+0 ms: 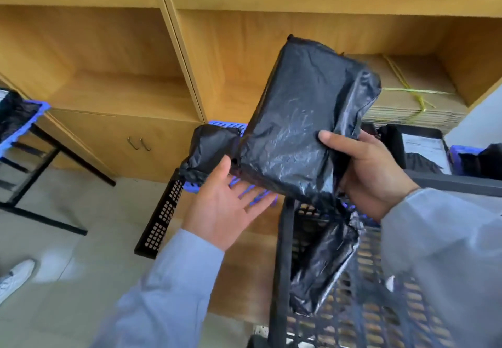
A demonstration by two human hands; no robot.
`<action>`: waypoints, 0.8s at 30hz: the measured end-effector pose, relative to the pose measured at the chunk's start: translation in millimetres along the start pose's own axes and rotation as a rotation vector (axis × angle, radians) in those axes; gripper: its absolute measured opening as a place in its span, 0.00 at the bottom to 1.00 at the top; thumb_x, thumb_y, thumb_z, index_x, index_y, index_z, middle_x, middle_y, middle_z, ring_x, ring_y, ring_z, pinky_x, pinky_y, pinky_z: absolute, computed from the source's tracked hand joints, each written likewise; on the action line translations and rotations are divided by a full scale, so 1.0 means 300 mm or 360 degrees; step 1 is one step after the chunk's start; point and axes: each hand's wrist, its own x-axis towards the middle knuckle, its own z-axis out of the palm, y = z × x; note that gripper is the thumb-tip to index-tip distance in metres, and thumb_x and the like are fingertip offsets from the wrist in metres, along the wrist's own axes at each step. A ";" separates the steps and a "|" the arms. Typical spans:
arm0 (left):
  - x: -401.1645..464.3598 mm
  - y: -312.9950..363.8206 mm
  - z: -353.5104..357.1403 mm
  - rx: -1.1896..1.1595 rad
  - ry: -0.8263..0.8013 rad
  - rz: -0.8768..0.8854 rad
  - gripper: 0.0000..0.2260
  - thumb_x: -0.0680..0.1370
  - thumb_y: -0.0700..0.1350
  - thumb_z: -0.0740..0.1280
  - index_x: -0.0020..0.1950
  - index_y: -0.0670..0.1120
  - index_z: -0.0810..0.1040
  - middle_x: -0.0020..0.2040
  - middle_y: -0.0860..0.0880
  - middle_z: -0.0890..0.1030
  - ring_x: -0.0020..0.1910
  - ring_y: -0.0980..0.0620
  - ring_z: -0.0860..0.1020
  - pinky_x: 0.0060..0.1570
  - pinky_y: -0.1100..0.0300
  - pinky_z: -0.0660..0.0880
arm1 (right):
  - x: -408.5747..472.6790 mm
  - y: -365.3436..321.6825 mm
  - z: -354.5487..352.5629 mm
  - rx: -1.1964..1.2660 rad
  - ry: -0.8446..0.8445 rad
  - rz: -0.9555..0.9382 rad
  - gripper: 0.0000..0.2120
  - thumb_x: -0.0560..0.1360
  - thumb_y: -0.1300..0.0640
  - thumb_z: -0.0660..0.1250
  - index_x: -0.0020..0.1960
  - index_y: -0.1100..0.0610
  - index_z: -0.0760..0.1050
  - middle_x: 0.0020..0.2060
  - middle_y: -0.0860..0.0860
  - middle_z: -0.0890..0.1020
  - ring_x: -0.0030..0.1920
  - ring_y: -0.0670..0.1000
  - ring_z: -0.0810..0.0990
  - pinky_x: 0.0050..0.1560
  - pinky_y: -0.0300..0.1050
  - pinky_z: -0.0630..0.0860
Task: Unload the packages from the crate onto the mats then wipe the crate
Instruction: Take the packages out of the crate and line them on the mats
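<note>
Before wooden shelves (108, 81), right hand (372, 173) fingers grip black package (301, 119); left hand (225, 206) fingers spread beneath.

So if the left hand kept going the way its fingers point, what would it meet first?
Most likely the bottom of the black package that the right hand holds up: the left hand is open, palm up, fingertips nearly under its lower edge. Depth is unclear; it might pass beneath towards the blue crate.

Bright, even light; motion blur, curved edges.
</note>
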 end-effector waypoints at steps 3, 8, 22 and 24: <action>0.029 -0.026 -0.022 -0.0092 0.0017 -0.0032 0.36 0.60 0.54 0.81 0.65 0.45 0.76 0.63 0.41 0.79 0.61 0.43 0.79 0.51 0.46 0.80 | 0.064 0.065 0.080 -0.0016 0.0050 0.0002 0.17 0.76 0.66 0.67 0.64 0.63 0.77 0.54 0.59 0.85 0.54 0.59 0.84 0.52 0.57 0.82; 0.103 -0.006 -0.058 0.0022 0.0243 0.0095 0.25 0.71 0.48 0.72 0.66 0.45 0.75 0.59 0.43 0.82 0.56 0.45 0.81 0.57 0.45 0.77 | 0.125 0.091 0.151 -0.0285 -0.0023 -0.0012 0.14 0.77 0.61 0.69 0.62 0.60 0.78 0.52 0.55 0.86 0.52 0.55 0.85 0.50 0.50 0.82; 0.436 -0.075 -0.277 -0.0312 0.0547 -0.0156 0.10 0.77 0.43 0.69 0.57 0.42 0.78 0.54 0.43 0.81 0.54 0.43 0.80 0.53 0.44 0.77 | 0.188 0.008 -0.284 -0.1799 0.1042 -0.0357 0.18 0.80 0.46 0.61 0.45 0.59 0.81 0.33 0.51 0.79 0.41 0.55 0.76 0.41 0.45 0.65; 0.487 -0.110 -0.289 -0.0324 0.0595 -0.0228 0.07 0.78 0.43 0.69 0.52 0.41 0.78 0.51 0.43 0.80 0.52 0.43 0.79 0.53 0.45 0.75 | 0.198 0.022 -0.284 -0.1887 0.1081 -0.0352 0.20 0.80 0.46 0.60 0.43 0.59 0.81 0.32 0.53 0.80 0.41 0.58 0.77 0.40 0.46 0.66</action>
